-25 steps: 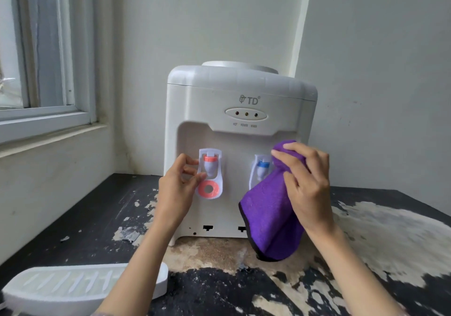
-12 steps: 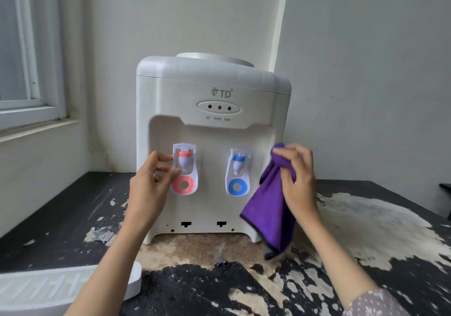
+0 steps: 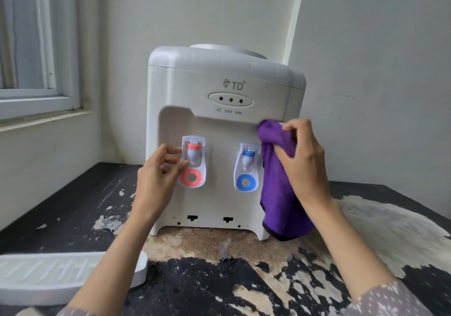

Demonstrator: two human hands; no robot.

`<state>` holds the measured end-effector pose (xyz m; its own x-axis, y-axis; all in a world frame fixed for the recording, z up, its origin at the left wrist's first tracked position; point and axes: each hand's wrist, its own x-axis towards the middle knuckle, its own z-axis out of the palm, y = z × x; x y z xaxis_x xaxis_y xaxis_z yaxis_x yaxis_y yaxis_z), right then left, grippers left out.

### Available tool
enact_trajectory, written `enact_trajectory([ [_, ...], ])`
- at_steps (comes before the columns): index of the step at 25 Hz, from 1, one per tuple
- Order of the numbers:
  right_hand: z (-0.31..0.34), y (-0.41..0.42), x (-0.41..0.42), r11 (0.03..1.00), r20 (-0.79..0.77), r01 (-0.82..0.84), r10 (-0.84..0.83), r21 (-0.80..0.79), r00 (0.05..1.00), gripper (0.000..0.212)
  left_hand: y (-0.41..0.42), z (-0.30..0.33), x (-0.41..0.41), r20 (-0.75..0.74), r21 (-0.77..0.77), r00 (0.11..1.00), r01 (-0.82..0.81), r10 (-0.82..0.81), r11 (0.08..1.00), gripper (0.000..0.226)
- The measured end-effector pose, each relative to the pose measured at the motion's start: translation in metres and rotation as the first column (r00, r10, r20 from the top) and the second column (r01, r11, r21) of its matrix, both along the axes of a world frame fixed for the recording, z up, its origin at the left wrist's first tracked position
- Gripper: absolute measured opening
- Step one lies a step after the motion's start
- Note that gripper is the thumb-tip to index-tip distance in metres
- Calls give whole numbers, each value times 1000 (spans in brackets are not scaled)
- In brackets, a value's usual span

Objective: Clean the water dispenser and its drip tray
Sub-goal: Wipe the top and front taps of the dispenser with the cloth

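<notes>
Tabletop (image 3: pixel 80 198), black with its coating peeled away in pale patches, bearing a white water dispenser (image 3: pixel 195 76) that stands upright near the corner of two walls. Dispenser body: rounded top with a round bottle seat, "TD" mark on the front, an oval panel of three small lamps labelled HOT, POWER and WARM, and a recess below it. In the recess, left side, a red tap (image 3: pixel 194 153) above a pink ring; right side, a blue tap (image 3: pixel 248 160) above a blue ring. Two dark slots show at the dispenser's foot. Drip tray (image 3: pixel 48 276): white, slotted, detached, lying flat on the tabletop in front of and to the left of the dispenser. Purple cloth (image 3: pixel 280 193): bunched at the recess's upper right corner, hanging down the dispenser's right front edge. Right hand (image 3: pixel 302 159): fingers curled round the cloth, pressing it to the dispenser. Left hand (image 3: pixel 158 171): loosely curled, fingertips at the red tap's housing; a firm grip cannot be told.
</notes>
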<state>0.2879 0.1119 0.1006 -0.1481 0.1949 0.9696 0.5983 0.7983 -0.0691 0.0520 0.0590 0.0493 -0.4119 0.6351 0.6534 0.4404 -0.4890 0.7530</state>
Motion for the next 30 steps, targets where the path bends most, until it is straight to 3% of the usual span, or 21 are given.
enact_trajectory([
  [4,0,13,-19,987,-13,100,-99,129,995,25,-1,-1,1,9,5,1000,0,0,1000,13],
  [8,4,19,-32,948,10,285,-289,140,957,25,2,1,-3,-11,-7,1000,6,-6,1000,14],
  [12,11,9,-33,912,174,408,-410,49,896,27,2,0,-5,-15,-8,1000,13,-13,1000,14],
  [16,23,-8,-25,877,311,466,-414,-117,856,16,0,-1,-4,11,-14,999,30,-30,999,14],
  [19,14,-20,-23,890,230,439,-405,-121,885,25,0,-2,-4,25,-13,999,33,-33,999,13],
  [22,0,-33,-23,921,55,387,-384,-52,922,34,1,-3,-4,27,-3,999,45,-45,999,12],
  [25,2,-43,-28,990,-116,141,-141,-12,983,23,1,-4,-5,22,3,999,39,-39,999,12],
  [27,4,-44,-45,998,-109,42,-37,37,993,16,1,-5,-4,34,6,999,37,-37,999,12],
  [30,-1,-27,-77,990,-19,97,-96,98,995,17,1,-6,-3,56,10,998,38,-39,999,13],
])
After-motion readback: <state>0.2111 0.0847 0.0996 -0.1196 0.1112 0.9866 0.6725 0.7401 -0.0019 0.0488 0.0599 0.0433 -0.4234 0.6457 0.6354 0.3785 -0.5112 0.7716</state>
